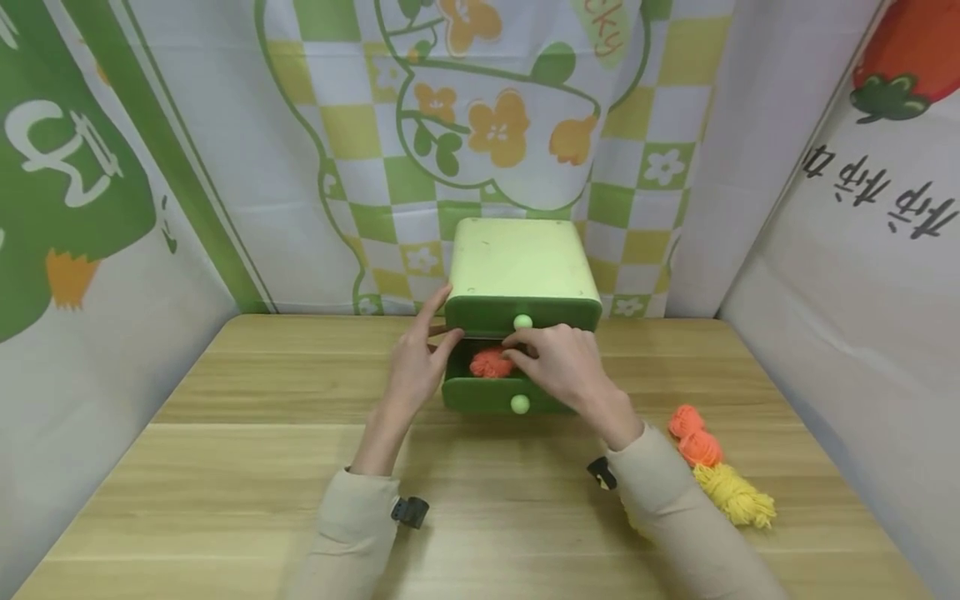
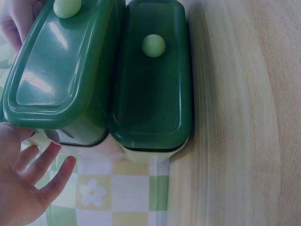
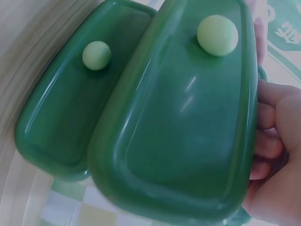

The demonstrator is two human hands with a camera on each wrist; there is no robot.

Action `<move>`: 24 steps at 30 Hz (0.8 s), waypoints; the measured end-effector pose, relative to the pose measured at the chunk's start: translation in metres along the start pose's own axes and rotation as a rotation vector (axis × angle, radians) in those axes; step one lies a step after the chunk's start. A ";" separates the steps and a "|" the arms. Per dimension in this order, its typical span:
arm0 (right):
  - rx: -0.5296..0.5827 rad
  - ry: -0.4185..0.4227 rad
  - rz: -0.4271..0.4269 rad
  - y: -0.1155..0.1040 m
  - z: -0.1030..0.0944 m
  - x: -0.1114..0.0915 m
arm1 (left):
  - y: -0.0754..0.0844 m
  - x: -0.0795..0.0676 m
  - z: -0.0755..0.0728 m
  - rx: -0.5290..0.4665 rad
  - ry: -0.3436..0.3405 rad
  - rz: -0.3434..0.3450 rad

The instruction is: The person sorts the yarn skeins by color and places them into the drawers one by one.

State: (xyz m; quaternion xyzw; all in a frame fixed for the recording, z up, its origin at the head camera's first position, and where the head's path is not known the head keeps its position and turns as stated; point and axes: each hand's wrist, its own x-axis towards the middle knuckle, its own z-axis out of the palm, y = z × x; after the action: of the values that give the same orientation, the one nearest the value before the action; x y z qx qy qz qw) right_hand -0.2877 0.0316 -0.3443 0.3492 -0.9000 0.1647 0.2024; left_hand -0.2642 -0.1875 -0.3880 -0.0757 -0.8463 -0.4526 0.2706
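A green cabinet [image 1: 525,260] with round-knobbed drawers stands at the back of the table. One drawer [image 1: 480,395] under its top drawer is pulled out, with an orange yarn bundle [image 1: 491,363] inside. My left hand [image 1: 414,367] is at the cabinet's left side, fingers extended and thumb near the opening; the left wrist view shows its fingers [image 2: 59,176] spread. My right hand [image 1: 562,360] reaches over the open drawer with bent fingers, thumb and fingertips at the yarn's right edge. The drawer front [image 3: 188,117] hides whether they pinch it.
Two orange yarn balls [image 1: 697,442] and a yellow yarn skein [image 1: 735,496] lie on the table right of my right forearm. Something yellow [image 1: 636,517] shows partly under that sleeve. Another drawer front [image 2: 153,89] sits below the open one. Printed cloth [image 1: 390,167] hangs behind.
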 end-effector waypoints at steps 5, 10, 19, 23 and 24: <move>0.004 0.003 0.021 0.008 -0.007 -0.008 | 0.000 0.000 0.000 -0.009 -0.006 -0.024; 0.001 0.025 0.024 0.016 -0.015 -0.015 | 0.001 0.000 0.000 -0.009 -0.007 -0.025; 0.000 0.068 0.042 0.031 -0.028 -0.027 | 0.000 0.000 0.000 0.007 -0.003 -0.014; 0.001 0.077 0.048 0.038 -0.031 -0.034 | 0.001 0.000 -0.001 0.003 -0.007 -0.010; 0.004 0.077 0.051 0.040 -0.031 -0.035 | 0.001 -0.001 -0.001 0.002 -0.009 -0.009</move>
State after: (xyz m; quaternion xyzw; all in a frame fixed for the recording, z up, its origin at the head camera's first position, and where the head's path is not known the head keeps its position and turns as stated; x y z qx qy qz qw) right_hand -0.2839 0.0930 -0.3403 0.3200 -0.8997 0.1852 0.2319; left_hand -0.2631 -0.1876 -0.3875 -0.0736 -0.8484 -0.4526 0.2646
